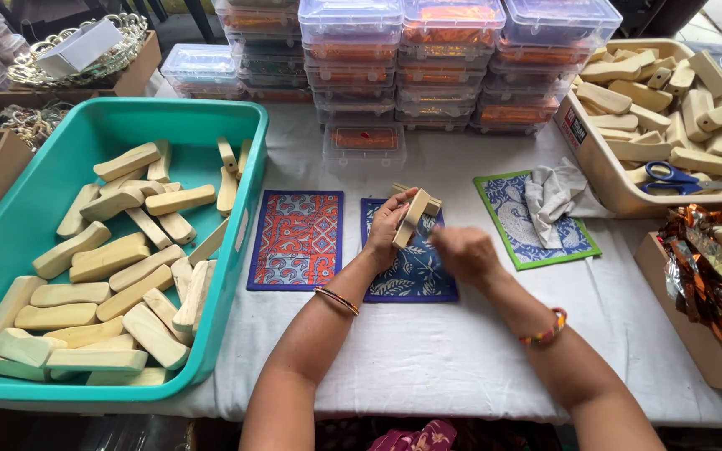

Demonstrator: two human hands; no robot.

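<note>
My left hand (384,229) grips a pale wooden handle piece (412,217) and holds it upright over a blue patterned pad (411,269) at the table's middle. A second small wooden piece (426,200) lies on the pad just behind the held one. My right hand (461,253) hovers just right of that piece with fingers curled; whether it pinches anything I cannot tell. A red-orange patterned pad (297,238) lies to the left. To the right lies a green-edged blue pad (518,225) with a crumpled grey cloth (551,196) on it.
A teal tub (35,200) of wooden pieces stands at left. At right is a beige tray (603,171) of more pieces with blue-handled scissors (670,178). Stacked clear plastic boxes (428,63) line the back. A cardboard box of foil wrappers (712,284) sits far right.
</note>
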